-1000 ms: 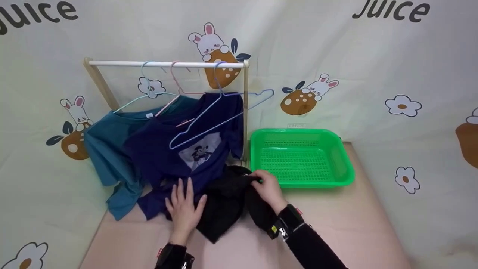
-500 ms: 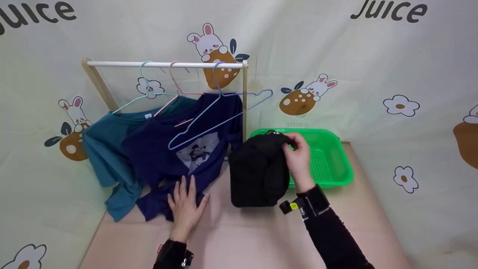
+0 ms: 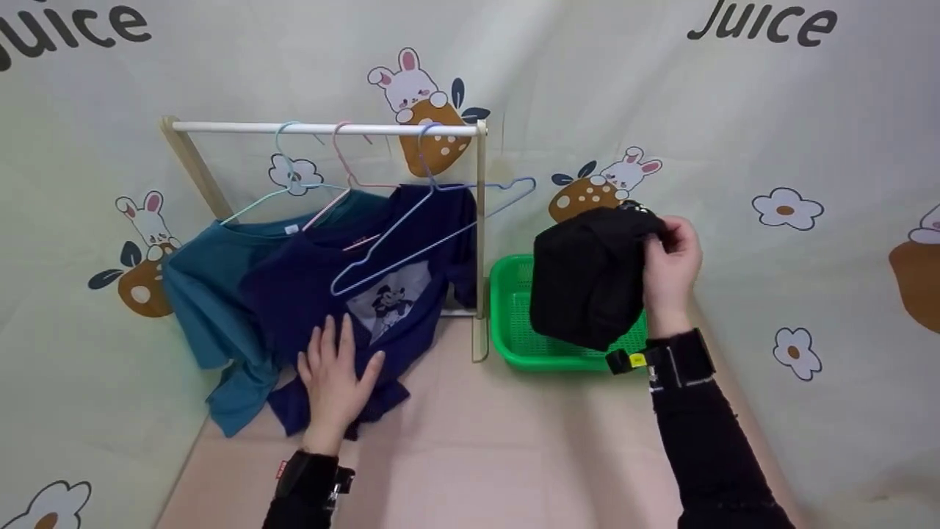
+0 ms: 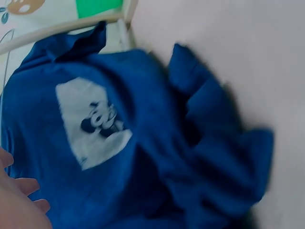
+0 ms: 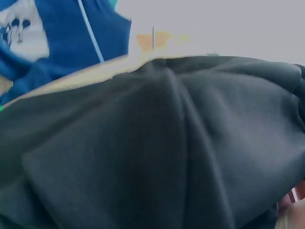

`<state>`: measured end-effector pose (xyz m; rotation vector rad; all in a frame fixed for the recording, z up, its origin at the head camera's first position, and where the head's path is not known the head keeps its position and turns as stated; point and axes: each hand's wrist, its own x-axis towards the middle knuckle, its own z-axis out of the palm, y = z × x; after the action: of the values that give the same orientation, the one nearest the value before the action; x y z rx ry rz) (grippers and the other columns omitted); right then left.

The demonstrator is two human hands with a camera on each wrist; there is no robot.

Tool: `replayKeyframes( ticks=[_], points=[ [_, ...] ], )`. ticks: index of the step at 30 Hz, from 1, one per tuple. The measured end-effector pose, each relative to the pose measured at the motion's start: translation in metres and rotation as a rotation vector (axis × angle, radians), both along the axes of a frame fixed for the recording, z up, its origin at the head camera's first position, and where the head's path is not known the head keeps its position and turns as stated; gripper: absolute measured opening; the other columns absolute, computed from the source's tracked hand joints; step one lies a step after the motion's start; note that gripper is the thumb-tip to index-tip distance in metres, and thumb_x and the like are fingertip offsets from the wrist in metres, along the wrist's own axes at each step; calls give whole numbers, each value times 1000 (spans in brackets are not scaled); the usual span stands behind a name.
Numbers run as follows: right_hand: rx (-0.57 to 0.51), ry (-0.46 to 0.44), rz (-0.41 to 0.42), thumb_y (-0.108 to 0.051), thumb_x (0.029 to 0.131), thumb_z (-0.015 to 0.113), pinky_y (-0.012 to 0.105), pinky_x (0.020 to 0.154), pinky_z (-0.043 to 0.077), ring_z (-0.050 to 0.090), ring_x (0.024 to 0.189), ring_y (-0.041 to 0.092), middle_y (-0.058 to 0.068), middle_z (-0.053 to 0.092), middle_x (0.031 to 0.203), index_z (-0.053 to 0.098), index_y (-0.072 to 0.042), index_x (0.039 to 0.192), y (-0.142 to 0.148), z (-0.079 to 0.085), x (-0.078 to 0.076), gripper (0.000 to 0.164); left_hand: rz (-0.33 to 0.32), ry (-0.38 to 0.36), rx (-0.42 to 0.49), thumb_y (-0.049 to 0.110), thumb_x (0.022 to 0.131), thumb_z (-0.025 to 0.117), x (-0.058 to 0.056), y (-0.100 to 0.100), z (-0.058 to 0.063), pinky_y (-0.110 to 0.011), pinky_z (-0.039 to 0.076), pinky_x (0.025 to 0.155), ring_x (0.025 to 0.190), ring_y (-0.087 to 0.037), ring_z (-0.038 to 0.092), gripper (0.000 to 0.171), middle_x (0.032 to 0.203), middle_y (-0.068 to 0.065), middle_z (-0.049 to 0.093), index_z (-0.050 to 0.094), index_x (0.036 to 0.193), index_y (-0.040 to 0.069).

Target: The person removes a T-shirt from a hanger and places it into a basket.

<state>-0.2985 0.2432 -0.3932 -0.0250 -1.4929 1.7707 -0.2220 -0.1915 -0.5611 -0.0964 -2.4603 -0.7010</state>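
My right hand (image 3: 674, 268) pinches a black garment (image 3: 587, 275) by its upper corner and holds it up in front of the green basket (image 3: 503, 349). The cloth hangs in folds, so its kind does not show; it fills most of the right wrist view. My left hand (image 3: 334, 386) has its fingers spread over the lower part of a navy shirt (image 3: 294, 283) with a mouse print. In the left wrist view the shirt (image 4: 157, 109) lies rumpled, and my fingertips show at the lower left. This shirt is on a pink hanger (image 3: 345, 162).
A small rack with a white rod (image 3: 242, 128) stands at the back. A teal shirt (image 3: 202, 294) hangs from it on a mint hanger (image 3: 253, 204). A bare blue hanger (image 3: 400, 257) hangs in front of the navy shirt. All stand on a pale pink tabletop (image 3: 470, 455).
My right hand has lifted the black garment off the table beside the navy shirt and carried it right, over the basket. My left hand has shifted slightly left and up.
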Motion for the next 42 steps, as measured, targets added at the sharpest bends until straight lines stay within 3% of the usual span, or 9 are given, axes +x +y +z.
replayKeyframes(
  ticks=[8, 11, 14, 18, 23, 26, 30, 34, 42],
  points=[
    [130, -184, -148, 10, 89, 58, 24, 90, 42, 57, 97, 16, 5, 61, 98, 62, 2, 94, 43, -37, -23, 10, 14, 22, -7, 46, 90, 64, -1, -15, 11, -73, 10, 105, 142, -48, 20, 79, 155, -25, 29, 35, 153, 9],
    [216, -312, -104, 1, 95, 56, 24, 100, 39, 54, 116, 19, 13, 60, 121, 59, 6, 117, 54, -54, -26, 23, 14, 22, -6, 45, 90, 65, 2, -18, 8, -74, 11, 104, 141, -49, 21, 79, 154, -27, 30, 36, 153, 7],
    [332, -482, -2, -12, 101, 52, 33, 112, 30, 38, 138, 24, 15, 45, 147, 47, 0, 141, 63, -69, -23, 43, 19, 20, -6, 44, 90, 65, 4, -20, 6, -74, 11, 104, 141, -49, 21, 78, 153, -28, 31, 36, 152, 7],
    [454, -641, 78, -22, 104, 47, 44, 115, 23, 24, 146, 31, 14, 30, 158, 37, -6, 151, 73, -84, -17, 50, 30, 23, -6, 44, 90, 65, 4, -25, 9, -73, 10, 105, 141, -49, 21, 78, 154, -27, 30, 36, 152, 7],
    [441, -641, 124, -30, 104, 50, 51, 114, 23, 20, 147, 33, 16, 27, 158, 39, -10, 150, 88, -115, -20, 51, 43, 32, -1, 45, 91, 63, 2, -34, 21, -73, 9, 105, 142, -49, 18, 78, 155, -27, 28, 36, 153, 7],
    [459, -647, 156, -37, 104, 50, 51, 115, 20, 16, 148, 34, 16, 24, 159, 37, -13, 151, 91, -123, -16, 54, 50, 43, 9, 45, 92, 62, 0, -39, 32, -72, 8, 106, 143, -49, 17, 77, 156, -26, 27, 34, 154, 8],
    [610, -619, 122, -24, 104, 51, 51, 114, 21, 25, 143, 40, 24, 33, 153, 38, -3, 149, 85, -120, -2, 51, 50, 53, 15, 45, 93, 60, -8, -43, 47, -70, 6, 108, 143, -48, 16, 78, 157, -25, 25, 31, 155, 9],
    [772, -587, 95, -13, 102, 53, 49, 114, 23, 31, 139, 42, 27, 38, 148, 40, 4, 146, 81, -134, 6, 49, 51, 44, 2, 47, 94, 58, -16, -42, 60, -69, 7, 108, 144, -47, 15, 78, 158, -24, 23, 29, 156, 9],
    [902, -452, 69, -6, 96, 59, 56, 110, 25, 37, 132, 48, 31, 44, 143, 49, 8, 138, 75, -167, 17, 46, 49, 47, -28, 51, 96, 55, -35, -39, 88, -67, 8, 109, 146, -43, 12, 78, 160, -21, 20, 26, 157, 10]
  ],
)
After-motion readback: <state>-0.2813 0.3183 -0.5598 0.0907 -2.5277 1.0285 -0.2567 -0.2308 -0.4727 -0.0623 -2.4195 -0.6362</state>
